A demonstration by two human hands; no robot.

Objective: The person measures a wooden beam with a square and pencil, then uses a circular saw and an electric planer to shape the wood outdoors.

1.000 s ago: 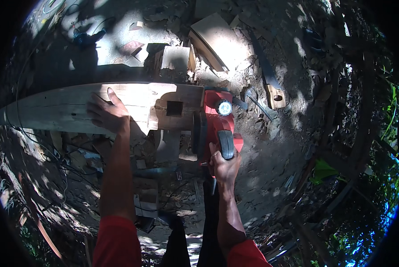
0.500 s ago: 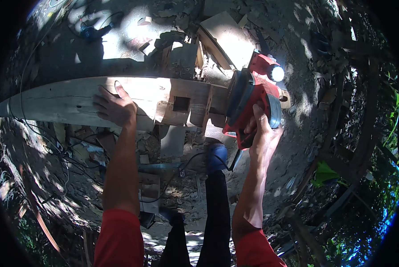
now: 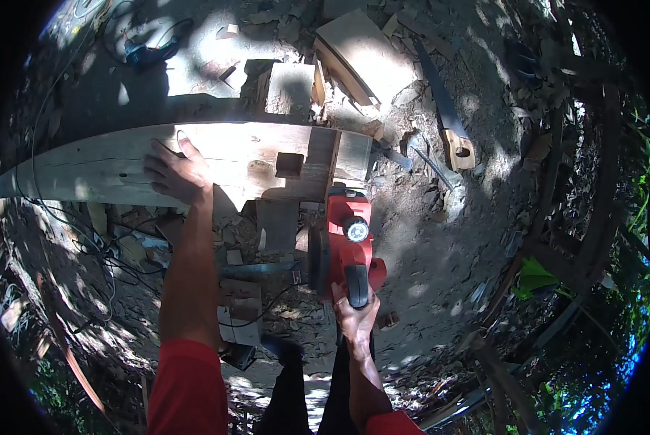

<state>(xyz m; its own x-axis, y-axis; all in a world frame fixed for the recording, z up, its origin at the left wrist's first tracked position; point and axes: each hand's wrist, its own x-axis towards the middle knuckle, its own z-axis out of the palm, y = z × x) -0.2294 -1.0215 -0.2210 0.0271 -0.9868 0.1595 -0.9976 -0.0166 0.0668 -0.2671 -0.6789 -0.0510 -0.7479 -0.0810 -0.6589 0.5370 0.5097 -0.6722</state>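
A long pale wooden plank (image 3: 107,167) lies across the view, with a square hole and a cut line near its right end. My left hand (image 3: 174,172) rests flat on it, fingers spread. My right hand (image 3: 354,312) grips the black handle of a red circular saw (image 3: 345,239). The saw sits just below the plank's right end, its nose at the near edge by the cut line.
A handsaw (image 3: 448,123) lies on the dirt at upper right. Wood offcuts (image 3: 354,54) and blocks are scattered beyond the plank. Black cables (image 3: 86,239) trail under the plank at left. A blue tool (image 3: 147,51) lies at upper left. Branches and greenery fill the right side.
The saw was raised up to the right half a second ago; now it is back down at the plank's near edge. My left hand stayed on the plank.
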